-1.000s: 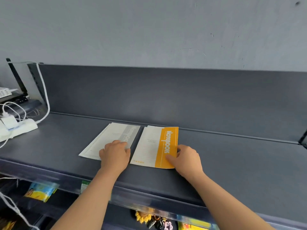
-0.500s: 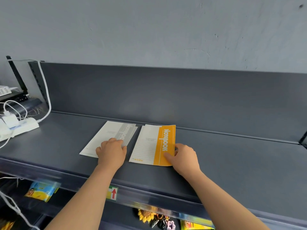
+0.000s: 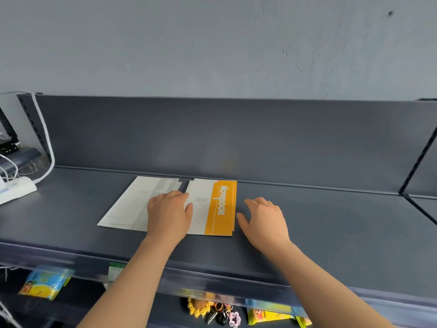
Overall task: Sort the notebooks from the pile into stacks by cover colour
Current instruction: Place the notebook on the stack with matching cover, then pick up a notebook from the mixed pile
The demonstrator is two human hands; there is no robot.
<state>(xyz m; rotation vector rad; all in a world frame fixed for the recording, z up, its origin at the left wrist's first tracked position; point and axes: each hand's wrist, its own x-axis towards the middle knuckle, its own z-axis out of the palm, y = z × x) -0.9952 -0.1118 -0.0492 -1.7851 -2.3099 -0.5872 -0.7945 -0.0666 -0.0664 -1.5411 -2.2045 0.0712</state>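
The grey-covered notebooks [image 3: 132, 204] and orange-covered notebooks [image 3: 222, 207] lie side by side on the shelf [image 3: 331, 221], apparently squared into separate colour stacks. The left hand [image 3: 169, 214] rests on the grey ones, steadying them, fingers [image 3: 165, 197] loosely bent, gripping nothing. The right hand [image 3: 264, 218] is just beside the orange ones, spread and empty; whether it touches the shelf is unclear.
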